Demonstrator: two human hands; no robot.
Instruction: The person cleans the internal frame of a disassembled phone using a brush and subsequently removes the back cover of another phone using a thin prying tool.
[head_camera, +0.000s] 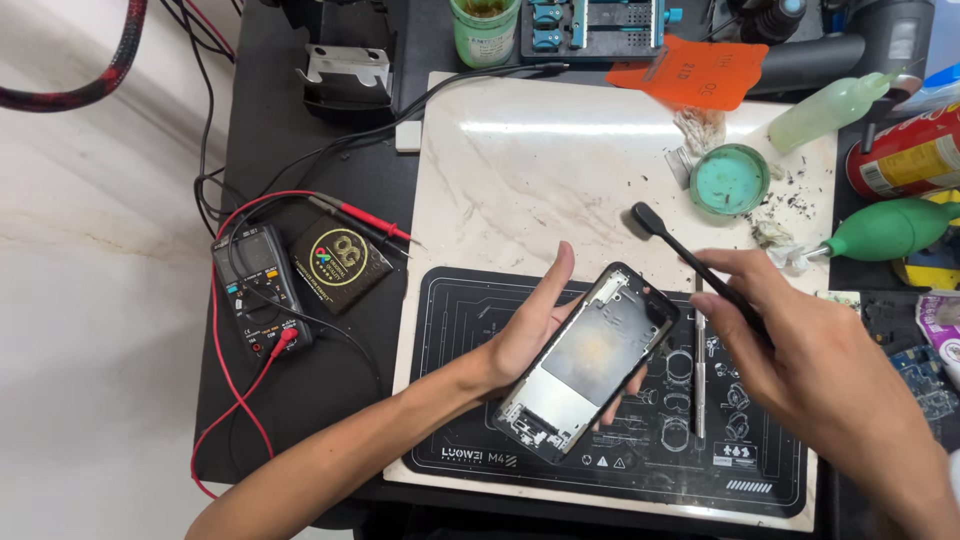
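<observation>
Left hand (535, 335) fingers cupping opened phone frame (588, 362), right hand (790, 340) pinching black brush (700, 268)

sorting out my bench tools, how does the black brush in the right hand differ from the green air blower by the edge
The black brush is thin, flat and dark; the green air blower is fat, bulb-shaped and bright green. The brush is held in the right hand, raised over the white board; the blower lies untouched at the board's right edge. The brush ends in a broad head, the blower in a narrow nozzle. Both lie slanted.
</observation>
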